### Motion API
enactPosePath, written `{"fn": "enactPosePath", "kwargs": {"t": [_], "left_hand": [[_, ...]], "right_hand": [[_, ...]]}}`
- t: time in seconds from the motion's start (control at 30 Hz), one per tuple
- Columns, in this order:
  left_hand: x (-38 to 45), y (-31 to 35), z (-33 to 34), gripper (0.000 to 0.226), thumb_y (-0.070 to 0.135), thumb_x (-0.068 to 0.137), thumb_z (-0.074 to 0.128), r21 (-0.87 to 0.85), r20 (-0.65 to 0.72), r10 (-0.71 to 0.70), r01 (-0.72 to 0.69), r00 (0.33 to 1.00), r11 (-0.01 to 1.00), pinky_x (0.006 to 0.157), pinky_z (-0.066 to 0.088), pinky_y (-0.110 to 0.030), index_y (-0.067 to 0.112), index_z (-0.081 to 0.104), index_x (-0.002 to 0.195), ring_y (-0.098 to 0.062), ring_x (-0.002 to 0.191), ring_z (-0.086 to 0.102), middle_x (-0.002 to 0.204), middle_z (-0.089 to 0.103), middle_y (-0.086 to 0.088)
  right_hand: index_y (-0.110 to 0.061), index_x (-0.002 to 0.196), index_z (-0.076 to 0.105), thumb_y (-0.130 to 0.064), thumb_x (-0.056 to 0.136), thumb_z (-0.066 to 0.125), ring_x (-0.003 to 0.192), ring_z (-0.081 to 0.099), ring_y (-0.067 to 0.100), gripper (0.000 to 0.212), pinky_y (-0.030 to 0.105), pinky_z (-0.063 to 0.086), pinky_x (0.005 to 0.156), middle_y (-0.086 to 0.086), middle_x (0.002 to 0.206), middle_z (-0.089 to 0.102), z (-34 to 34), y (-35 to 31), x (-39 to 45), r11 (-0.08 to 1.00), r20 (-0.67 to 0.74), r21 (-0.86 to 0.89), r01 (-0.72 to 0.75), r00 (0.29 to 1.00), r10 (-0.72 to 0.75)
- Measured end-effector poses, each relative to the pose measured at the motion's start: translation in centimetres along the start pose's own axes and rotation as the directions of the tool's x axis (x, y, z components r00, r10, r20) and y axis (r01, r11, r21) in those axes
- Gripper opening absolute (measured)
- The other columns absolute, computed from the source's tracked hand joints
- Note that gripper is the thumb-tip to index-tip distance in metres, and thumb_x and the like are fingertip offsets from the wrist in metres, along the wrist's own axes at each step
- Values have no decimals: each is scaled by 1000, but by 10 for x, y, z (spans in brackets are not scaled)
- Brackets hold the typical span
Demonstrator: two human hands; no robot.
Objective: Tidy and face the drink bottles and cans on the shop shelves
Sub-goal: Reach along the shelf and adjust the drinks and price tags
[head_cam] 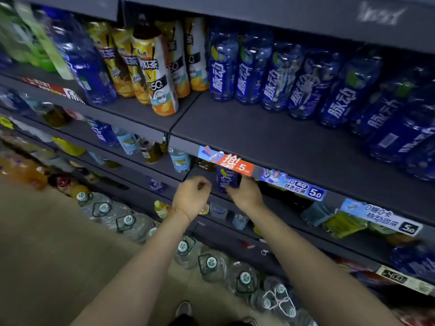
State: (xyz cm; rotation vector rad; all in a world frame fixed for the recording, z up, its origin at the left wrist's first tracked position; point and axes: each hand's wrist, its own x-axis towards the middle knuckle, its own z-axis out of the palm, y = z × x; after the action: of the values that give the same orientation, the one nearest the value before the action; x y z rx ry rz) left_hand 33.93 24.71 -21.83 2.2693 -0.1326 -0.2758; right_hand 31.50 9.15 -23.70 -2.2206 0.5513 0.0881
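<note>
Under the orange price tag (237, 164), second shelf down: right hand (246, 195) is gripping a blue bottle (227, 180), left hand (191, 198) is hanging beside it, curled on nothing.
Bottle top is sitting hidden behind the tag and the shelf lip (183, 143), so cap and upper label aren't readable; right fingers are wrapping its lower body and covering the base. Left fingers are loosely clenched, just apart from the bottle, thin red cord (183, 212) showing at the wrist. Upper shelf is carrying a row of blue bottles (277, 78) set well back, right end running out of frame and blurring. Yellow tea bottles (150, 67) are leaning at left. Water jugs (211, 262) are lining the floor; lower shelves are too dark and smeared to identify stock.
</note>
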Motion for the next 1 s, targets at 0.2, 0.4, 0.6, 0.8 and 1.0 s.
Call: {"fn": "enactPosePath", "kwargs": {"t": [0.2, 0.4, 0.6, 0.8, 1.0], "left_hand": [[7, -45, -9, 19, 17, 91, 56, -114, 41, -44, 48, 998, 992, 77, 51, -28, 29, 68, 83, -18, 85, 67, 88, 73, 1], [8, -86, -26, 12, 16, 90, 60, -129, 128, -78, 95, 989, 987, 74, 45, -18, 24, 68, 91, -14, 92, 64, 93, 68, 6], [-3, -92, -54, 72, 26, 66, 77, -284, 87, 120, -91, 989, 955, 101, 45, -31, 23, 48, 133, -13, 118, 53, 125, 54, 2], [1, -45, -140, 94, 25, 58, 86, -192, 332, 357, -308, 873, 932, 100, 47, -31, 33, 35, 136, -9, 118, 54, 127, 55, 6], [1, 44, -174, 87, 31, 57, 85, -233, 134, 583, -547, 801, 804, 91, 49, -28, 23, 44, 133, -12, 110, 59, 122, 60, 5]], "right_hand": [[-4, 123, 61, -46, 81, 77, 115, 60, 29, 61, 27, 43, 87, 13, 122, 64, 47, -31, 33, 972, -167, 166, -168, 966, 196], [-11, 119, 65, -42, 75, 82, 114, 61, 23, 57, 21, 41, 87, 4, 122, 67, 55, -45, 35, 978, -220, 133, -159, 958, 186], [-21, 95, 71, -23, 66, 88, 93, 69, 14, 34, 26, 52, 77, -2, 98, 74, 90, -70, -18, 964, -18, 258, -68, 997, 75], [-16, 88, 71, -23, 56, 75, 77, 65, 5, 33, 28, 54, 72, -10, 82, 71, 57, -135, -53, 934, 195, 352, 57, 972, -133], [-17, 106, 69, -22, 67, 87, 69, 66, 2, 43, 19, 51, 59, -4, 89, 74, -33, -177, -72, 871, -29, 395, 291, 952, -305]]}}
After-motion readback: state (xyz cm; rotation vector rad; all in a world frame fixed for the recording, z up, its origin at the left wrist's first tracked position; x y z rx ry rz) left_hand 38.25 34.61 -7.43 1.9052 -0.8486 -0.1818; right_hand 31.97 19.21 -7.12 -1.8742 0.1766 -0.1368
